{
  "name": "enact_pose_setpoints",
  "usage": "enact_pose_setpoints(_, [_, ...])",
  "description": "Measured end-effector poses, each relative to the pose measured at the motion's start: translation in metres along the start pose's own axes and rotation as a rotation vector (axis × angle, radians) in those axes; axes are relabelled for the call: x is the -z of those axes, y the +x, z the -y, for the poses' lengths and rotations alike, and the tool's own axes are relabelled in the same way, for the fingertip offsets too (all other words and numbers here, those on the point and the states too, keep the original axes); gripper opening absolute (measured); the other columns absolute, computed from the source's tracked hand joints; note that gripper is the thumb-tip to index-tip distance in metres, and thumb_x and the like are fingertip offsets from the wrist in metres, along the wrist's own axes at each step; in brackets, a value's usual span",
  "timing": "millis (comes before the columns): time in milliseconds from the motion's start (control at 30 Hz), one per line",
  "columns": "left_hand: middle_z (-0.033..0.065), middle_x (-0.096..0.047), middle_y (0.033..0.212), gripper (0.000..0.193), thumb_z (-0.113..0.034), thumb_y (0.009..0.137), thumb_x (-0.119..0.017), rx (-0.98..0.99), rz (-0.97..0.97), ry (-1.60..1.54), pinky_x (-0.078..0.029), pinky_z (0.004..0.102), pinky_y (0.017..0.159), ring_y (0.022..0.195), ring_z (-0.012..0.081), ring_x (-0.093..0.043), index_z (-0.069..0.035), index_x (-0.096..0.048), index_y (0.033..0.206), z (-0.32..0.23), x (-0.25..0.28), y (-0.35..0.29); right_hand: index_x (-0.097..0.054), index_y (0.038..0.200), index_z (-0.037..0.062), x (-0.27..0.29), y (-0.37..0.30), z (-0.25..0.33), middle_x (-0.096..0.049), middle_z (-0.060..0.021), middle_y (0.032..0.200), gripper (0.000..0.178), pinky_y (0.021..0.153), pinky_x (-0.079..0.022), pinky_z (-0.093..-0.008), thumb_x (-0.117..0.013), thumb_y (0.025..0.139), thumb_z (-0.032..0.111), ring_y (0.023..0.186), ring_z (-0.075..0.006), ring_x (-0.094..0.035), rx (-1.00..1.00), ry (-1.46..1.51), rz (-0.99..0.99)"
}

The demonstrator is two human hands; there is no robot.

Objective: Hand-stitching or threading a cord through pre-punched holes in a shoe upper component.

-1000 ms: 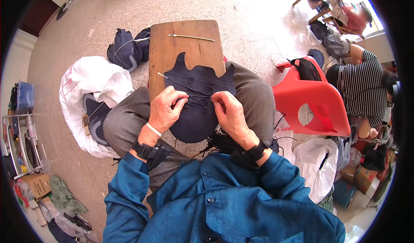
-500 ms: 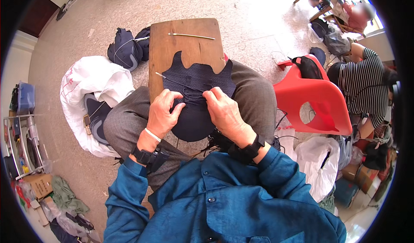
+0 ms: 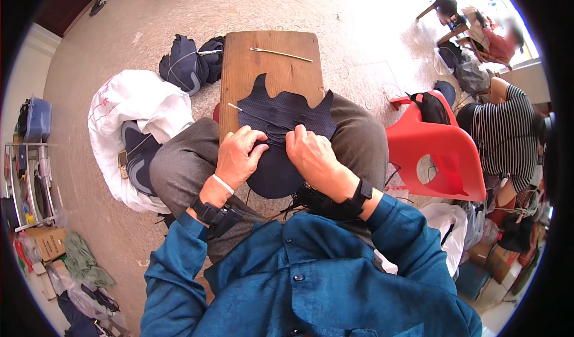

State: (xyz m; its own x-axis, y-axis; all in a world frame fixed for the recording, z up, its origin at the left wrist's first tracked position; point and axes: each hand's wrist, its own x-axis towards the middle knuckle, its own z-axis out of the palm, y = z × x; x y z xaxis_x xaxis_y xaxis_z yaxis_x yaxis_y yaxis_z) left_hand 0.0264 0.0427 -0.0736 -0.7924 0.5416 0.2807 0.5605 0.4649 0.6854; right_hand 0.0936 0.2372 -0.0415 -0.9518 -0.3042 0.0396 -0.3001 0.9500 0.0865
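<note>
A dark navy mesh shoe upper (image 3: 291,108) lies over the near end of a wooden board (image 3: 239,50) and over my lap. Dark lace (image 3: 276,132) runs in loops across its middle, and a white-tipped end (image 3: 235,106) sticks out on the left. My left hand (image 3: 238,156) grips the upper's left side, thumb and forefinger curled close to the lace. At the right side, my right hand (image 3: 315,159) has its fingers bent down onto the upper by the lace loops. A long metal needle (image 3: 281,55) rests on the board's far part.
Left of the board are a bundle of dark uppers (image 3: 182,65) and a white sack (image 3: 107,116) holding another upper (image 3: 140,163). A red plastic chair (image 3: 442,148) stands right. Beyond it sits a person in a striped shirt (image 3: 505,136); another person (image 3: 499,41) is farther back.
The whole view has shifted slightly, so the board and my hands appear a little farther right and lower. Both hands keep nearly the same place on the upper.
</note>
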Motion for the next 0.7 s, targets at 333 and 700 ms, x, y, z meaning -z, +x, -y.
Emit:
enact_pose_setpoints(333, [0.0040, -0.066, 0.089, 0.014, -0.017, 0.085, -0.076, 0.059, 0.084, 0.027, -0.042, 0.0392, 0.073, 0.084, 0.0276, -0.064, -0.011, -0.068, 0.095, -0.003, 0.003, -0.002, -0.050, 0.099, 0.0057, -0.017, -0.004, -0.004, -0.058, -0.0089, 0.080, 0.014, 0.055, -0.056, -0.0354, -0.060, 0.090, 0.010, 0.065, -0.0221, -0.069, -0.066, 0.178, -0.168])
enact_pose_setpoints(700, [0.0036, -0.067, 0.085, 0.010, -0.015, 0.084, -0.076, 0.108, 0.112, -0.043, -0.042, 0.0391, 0.072, 0.082, 0.0270, -0.065, -0.012, -0.070, 0.092, -0.002, 0.006, 0.003, -0.052, 0.100, 0.0074, -0.018, -0.007, -0.003, -0.057, -0.0082, 0.080, 0.014, 0.058, -0.056, -0.0374, -0.060, 0.090, 0.011, 0.067, -0.0230, -0.069, -0.076, 0.235, -0.222])
